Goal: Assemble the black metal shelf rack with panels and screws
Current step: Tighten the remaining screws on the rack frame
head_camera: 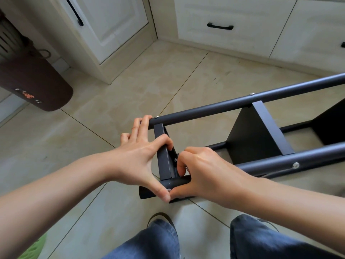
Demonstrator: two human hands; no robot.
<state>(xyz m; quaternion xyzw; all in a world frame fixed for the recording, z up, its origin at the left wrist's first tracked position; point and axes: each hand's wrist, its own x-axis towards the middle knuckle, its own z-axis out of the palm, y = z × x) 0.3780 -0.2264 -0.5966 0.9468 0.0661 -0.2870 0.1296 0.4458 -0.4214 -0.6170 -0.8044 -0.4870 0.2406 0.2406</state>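
Rack (257, 139): on its side on the floor (130, 86), long axis running from me away to the right.
Left grip (141, 157): my fingers curl round the end panel (164, 156), thumb on the near tube (179, 182).
Right grip (201, 171): my fingertips pinch at a screw (175, 160) inside the panel, thumb under the tube.
Near screw (169, 190): between my thumbs.
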